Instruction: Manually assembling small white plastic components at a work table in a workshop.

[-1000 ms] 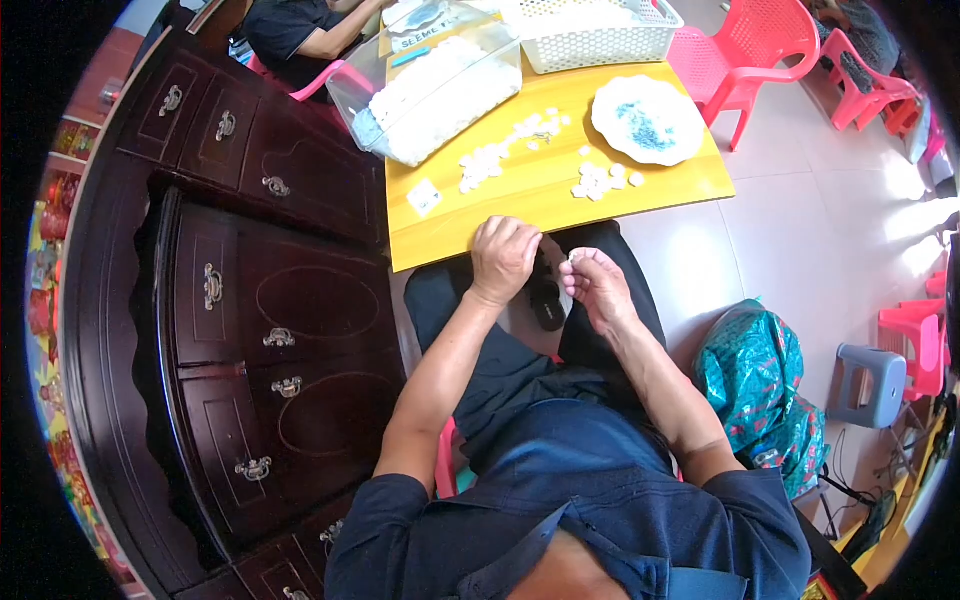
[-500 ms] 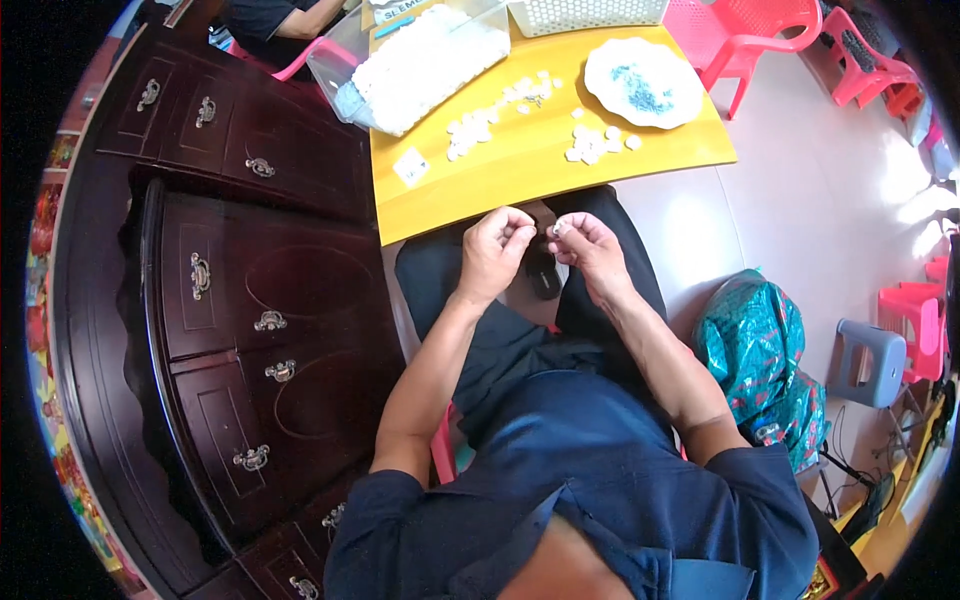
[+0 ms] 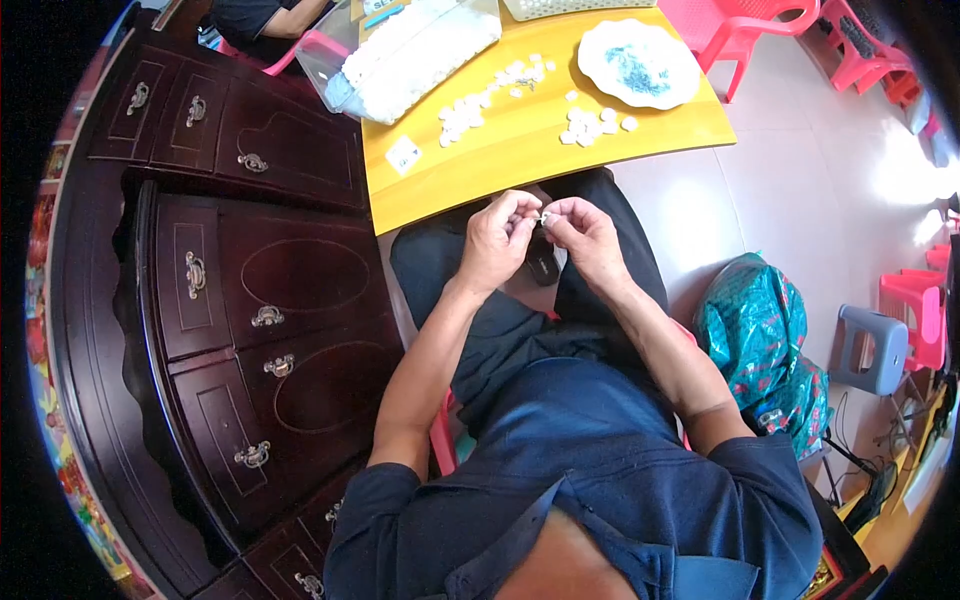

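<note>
Above my lap, just off the table's near edge, my left hand and my right hand meet at their fingertips. A small white piece shows between them, pinched by my right thumb and fingers. The left fingers are closed in a pinch too, but what they hold is too small to make out. On the yellow table beyond lie loose white pieces and a second cluster of white pieces. A white scalloped plate holds small blue-grey bits.
A clear bin full of white pieces and a white basket stand at the table's far side. Dark wooden drawers line the left. A green bag and a grey-blue stool are at right. Another person's arm shows far left.
My hands have come together, the right moving left until its fingertips meet the left's at the white piece. The view has shifted slightly.
</note>
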`<act>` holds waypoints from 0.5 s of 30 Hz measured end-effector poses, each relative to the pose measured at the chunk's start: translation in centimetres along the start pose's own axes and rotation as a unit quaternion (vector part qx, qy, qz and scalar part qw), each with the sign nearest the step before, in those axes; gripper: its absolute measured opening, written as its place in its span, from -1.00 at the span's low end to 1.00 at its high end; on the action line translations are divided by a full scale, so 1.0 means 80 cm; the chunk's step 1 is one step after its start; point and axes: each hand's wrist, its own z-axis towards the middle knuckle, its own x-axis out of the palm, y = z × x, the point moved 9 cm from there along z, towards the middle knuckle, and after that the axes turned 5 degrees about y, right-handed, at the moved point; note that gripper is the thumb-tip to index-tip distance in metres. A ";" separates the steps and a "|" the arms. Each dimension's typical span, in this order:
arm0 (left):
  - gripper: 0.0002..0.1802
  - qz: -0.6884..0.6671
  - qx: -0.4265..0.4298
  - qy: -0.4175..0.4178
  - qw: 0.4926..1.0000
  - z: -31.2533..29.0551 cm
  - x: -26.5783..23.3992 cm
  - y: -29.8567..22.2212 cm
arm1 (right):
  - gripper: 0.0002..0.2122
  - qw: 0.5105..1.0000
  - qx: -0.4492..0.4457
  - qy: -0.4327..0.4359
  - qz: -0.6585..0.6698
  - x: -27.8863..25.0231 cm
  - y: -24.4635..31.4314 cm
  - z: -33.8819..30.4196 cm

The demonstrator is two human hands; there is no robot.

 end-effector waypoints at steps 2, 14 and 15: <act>-0.76 0.016 0.003 0.000 1.000 0.001 0.000 -0.002 | -0.93 1.000 -0.005 -0.001 -0.003 -0.001 0.001 0.000; -0.76 0.041 -0.010 0.005 0.999 0.004 0.000 -0.003 | -0.91 0.998 -0.032 -0.039 -0.048 -0.016 -0.011 0.003; -0.76 0.041 -0.010 0.005 0.999 0.005 0.000 -0.003 | -0.91 0.998 -0.032 -0.039 -0.048 -0.016 -0.012 0.003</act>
